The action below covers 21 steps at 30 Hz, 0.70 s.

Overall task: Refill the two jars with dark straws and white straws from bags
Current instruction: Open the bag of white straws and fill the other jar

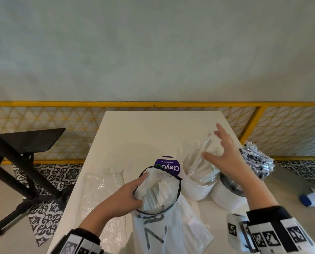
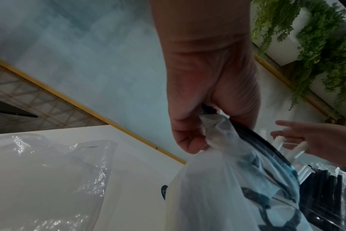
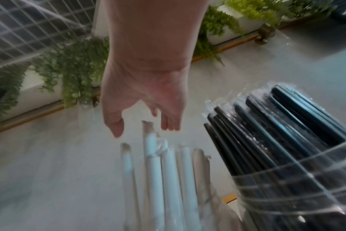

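A white plastic bag with a black-edged mouth stands open at the table's middle, holding white wrapped straws. My left hand pinches the bag's rim on its left side. To the right stands a clear jar with white straws sticking out; in the right wrist view these white straws rise just below my fingers. My right hand hovers over their tips with fingers spread, holding nothing. A second jar of dark wrapped straws stands further right.
A purple round sticker lies on the white table behind the bag. An empty clear bag lies flat at the left. A yellow mesh railing runs behind the table, and a black table stand is at the left.
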Available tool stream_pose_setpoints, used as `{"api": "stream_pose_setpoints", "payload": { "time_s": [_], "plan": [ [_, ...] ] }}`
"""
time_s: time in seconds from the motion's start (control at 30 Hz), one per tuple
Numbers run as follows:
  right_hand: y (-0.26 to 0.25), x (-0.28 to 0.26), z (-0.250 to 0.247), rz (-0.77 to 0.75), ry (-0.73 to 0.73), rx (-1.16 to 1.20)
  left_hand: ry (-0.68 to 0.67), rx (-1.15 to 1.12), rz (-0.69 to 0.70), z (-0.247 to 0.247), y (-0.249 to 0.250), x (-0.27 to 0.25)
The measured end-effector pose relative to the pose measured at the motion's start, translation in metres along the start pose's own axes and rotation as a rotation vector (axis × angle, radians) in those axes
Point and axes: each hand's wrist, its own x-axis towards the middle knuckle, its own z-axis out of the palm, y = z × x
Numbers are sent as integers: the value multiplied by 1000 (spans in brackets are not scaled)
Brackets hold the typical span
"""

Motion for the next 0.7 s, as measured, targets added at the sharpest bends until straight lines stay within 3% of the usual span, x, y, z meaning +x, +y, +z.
{"api": "stream_pose_setpoints", "payload": {
  "time_s": [0.1,0.2,0.33,0.43,0.6,0.7],
  "plan": [
    [4,-6,14,-111,142,-154,0,1,12,2,2,0],
    [22,-4,35,8,43,-348,1,-5,20,4,5,0],
    [29,3,43,-63,179,-245,2,-14,9,3,5,1],
    [27,11,42,-183,259,-310,-1,-9,7,3,5,0],
    [20,37,38,-260,-39,-516,-10,8,26,2,5,-3],
    [21,37,40,-311,-51,-523,-4,12,45,2,6,-5]
  ]
}}
